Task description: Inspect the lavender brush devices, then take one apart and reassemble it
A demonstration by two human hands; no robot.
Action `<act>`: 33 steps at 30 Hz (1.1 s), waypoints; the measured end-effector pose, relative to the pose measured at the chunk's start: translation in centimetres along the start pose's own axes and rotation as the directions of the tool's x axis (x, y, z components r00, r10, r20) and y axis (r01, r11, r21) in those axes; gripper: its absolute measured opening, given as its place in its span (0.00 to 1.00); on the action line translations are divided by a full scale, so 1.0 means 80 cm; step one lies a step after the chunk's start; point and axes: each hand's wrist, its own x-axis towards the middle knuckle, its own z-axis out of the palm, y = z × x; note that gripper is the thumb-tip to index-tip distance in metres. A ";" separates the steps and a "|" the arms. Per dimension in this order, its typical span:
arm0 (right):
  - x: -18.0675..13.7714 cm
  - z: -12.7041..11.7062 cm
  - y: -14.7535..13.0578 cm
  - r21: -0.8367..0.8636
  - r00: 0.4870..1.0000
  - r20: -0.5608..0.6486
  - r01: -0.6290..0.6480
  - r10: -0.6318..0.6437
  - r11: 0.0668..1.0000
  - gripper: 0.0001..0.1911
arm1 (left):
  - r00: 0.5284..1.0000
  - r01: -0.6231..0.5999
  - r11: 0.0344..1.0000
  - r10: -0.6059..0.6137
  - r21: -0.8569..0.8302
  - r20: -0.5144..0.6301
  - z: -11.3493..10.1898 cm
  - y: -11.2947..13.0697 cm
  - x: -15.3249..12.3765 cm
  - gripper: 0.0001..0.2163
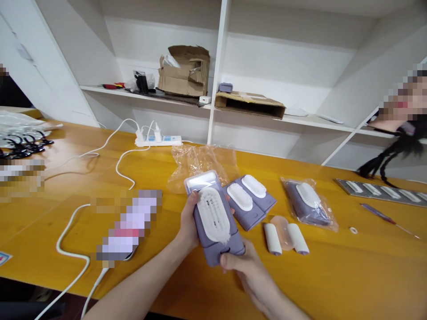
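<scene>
Between both hands I hold a purple brush device [213, 218], tilted, with a white oval bristle pad facing up and a clear window at its far end. My left hand [190, 222] grips its left side, the thumb beside the pad. My right hand [243, 266] is closed round the near right corner, the thumb on the edge. Just behind it lie two similar purple devices [250, 218] with white oval pads, side by side. To the right are a pair of white rollers [287, 235] on a translucent pinkish piece and a plastic-wrapped purple device [307, 202].
Crumpled clear plastic [200, 160] lies behind the devices. At left are a blurred-out phone-like screen [133, 222], white cables and a power strip [158, 141]. A purple-handled screwdriver [378, 212], small ring [353, 230] and grey strip [383, 191] lie right. Shelves hold cardboard boxes [250, 104].
</scene>
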 end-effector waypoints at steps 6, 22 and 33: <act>-0.004 0.005 0.000 0.046 0.999 -0.034 0.014 -0.013 0.999 0.09 | 0.998 0.057 0.998 -0.057 -0.019 -0.011 0.003 0.000 0.000 0.28; -0.015 0.018 0.010 0.151 0.980 -0.183 0.112 -0.084 0.982 0.08 | 0.994 0.104 0.994 -0.104 -0.018 -0.042 0.011 -0.006 -0.003 0.29; -0.012 0.017 0.015 0.068 0.993 -0.063 0.105 -0.101 0.992 0.05 | 0.996 0.081 0.996 -0.080 0.026 -0.025 0.016 0.003 -0.008 0.27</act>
